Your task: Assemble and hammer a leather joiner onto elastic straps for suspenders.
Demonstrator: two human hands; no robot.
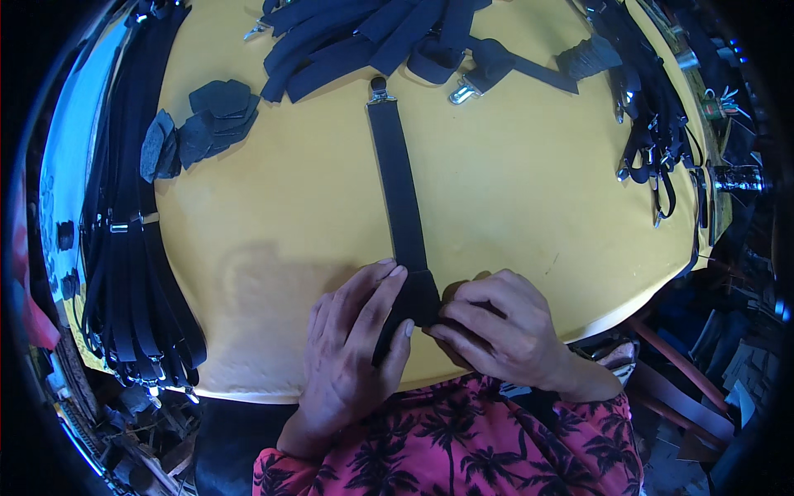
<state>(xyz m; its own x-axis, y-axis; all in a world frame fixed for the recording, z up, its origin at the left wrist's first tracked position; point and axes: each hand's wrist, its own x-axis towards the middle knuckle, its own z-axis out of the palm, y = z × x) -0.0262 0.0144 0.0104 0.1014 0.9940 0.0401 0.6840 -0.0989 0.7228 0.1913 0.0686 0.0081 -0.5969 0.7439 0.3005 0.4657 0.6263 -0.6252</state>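
A black suspender strap (399, 182) runs up the middle of the yellow tabletop, with a metal clip (380, 93) at its far end. A wider black piece (420, 296) lies at the strap's near end, between my hands. My left hand (351, 339) grips the left side of this end, fingertips pressing on top and the thumb lower down. From the right, my right hand (506, 326) pinches the edge of the wider piece with its fingers curled. The undersides of both grips are hidden.
Black straps (339, 41) lie heaped at the far side, one with a clip (465, 91). Dark cut patches (219, 120) sit at the far left. Bundled suspenders hang along the left edge (124, 273), and more clipped straps (653, 124) lie at the right edge.
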